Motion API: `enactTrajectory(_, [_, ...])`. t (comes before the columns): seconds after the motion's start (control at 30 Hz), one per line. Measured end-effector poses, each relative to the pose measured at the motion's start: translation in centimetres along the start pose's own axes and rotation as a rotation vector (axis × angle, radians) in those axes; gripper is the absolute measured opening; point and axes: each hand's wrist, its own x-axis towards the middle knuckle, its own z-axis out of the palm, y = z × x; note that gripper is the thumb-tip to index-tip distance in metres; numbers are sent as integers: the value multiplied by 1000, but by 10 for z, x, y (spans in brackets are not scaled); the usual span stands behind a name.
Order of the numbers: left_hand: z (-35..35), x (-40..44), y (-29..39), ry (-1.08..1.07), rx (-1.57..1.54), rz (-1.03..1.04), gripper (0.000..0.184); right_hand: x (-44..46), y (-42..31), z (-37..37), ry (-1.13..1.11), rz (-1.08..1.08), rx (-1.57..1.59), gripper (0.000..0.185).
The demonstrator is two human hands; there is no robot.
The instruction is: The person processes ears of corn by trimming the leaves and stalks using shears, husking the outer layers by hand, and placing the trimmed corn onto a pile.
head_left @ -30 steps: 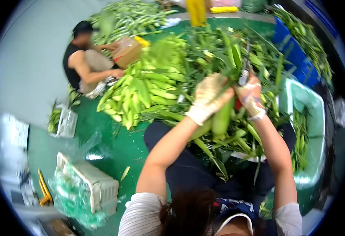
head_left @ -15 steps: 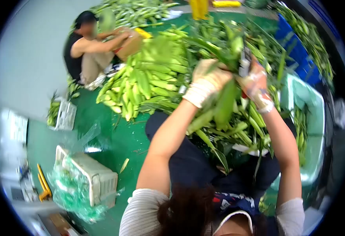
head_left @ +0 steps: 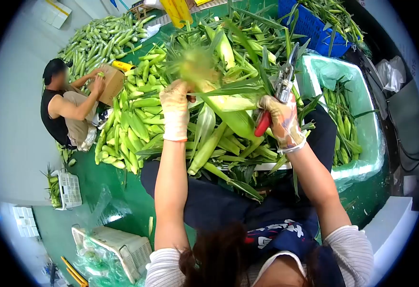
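My left hand, in a pale knit glove, is closed on an ear of corn in its green husk. The upper end near my fingers is blurred by motion. My right hand, in a patterned glove, grips pruning shears with a red handle, metal head pointing up. Its thumb and finger are by the right end of the same ear, among long loose leaves. Below my hands lie husked ears and leaves in a pile in front of my lap.
To the left lies a heap of green corn ears. A co-worker sits beyond it by a cardboard box. A foam box lined with plastic holds leaves at right, below a blue crate. White crates stand at lower left.
My hands have moved apart, the left one leftward with the corn. The shears have tilted and their red handle shows. The whole view has shifted and turned.
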Motion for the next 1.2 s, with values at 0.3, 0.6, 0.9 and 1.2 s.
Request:
enactTrajectory(0.3, [1,1,5,-32,-329,-194,10,-13,-19,-3,-44,113,143,31])
enactTrajectory(0.6, [13,0,-2,-42,-558,-314,11,-7,-50,39,-218,41,66,19])
enactTrajectory(0.9, [25,-10,28,102,-71,-218,27,-22,-36,33,-263,-24,130,20])
enactTrajectory(1.2, [-20,12,17,436,-467,-166,20,-76,5,-4,-254,202,405,60])
